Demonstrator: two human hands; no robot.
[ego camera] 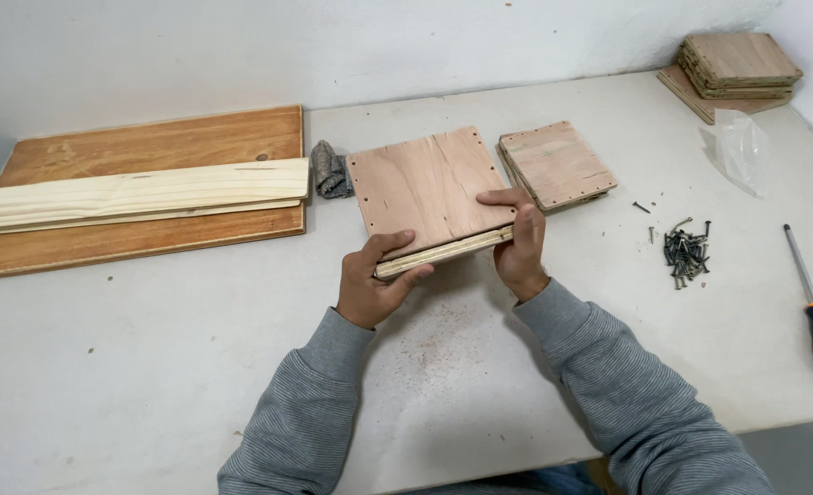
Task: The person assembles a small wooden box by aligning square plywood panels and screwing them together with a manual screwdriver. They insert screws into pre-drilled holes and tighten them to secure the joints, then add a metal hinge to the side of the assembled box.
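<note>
Both hands, left hand (370, 282) and right hand (519, 240), are clasping stacked plywood panels (428, 188); uneven pressure is risking misaligned edges.

Even, soft, fairly bright daylight-like illumination falls over the white table (150, 367), without glare or blown highlights. Faint diffuse shadows lie under the two hands, left hand (370, 284) and right hand (519, 243), and beneath the plywood square (425, 188) they hold. Focus is sharp across the middle; the pile of screws (686, 252) resolves clearly. The upper left wall (104, 55) darkens slightly. Mild wide-angle bending shows along the table's far edge
</note>
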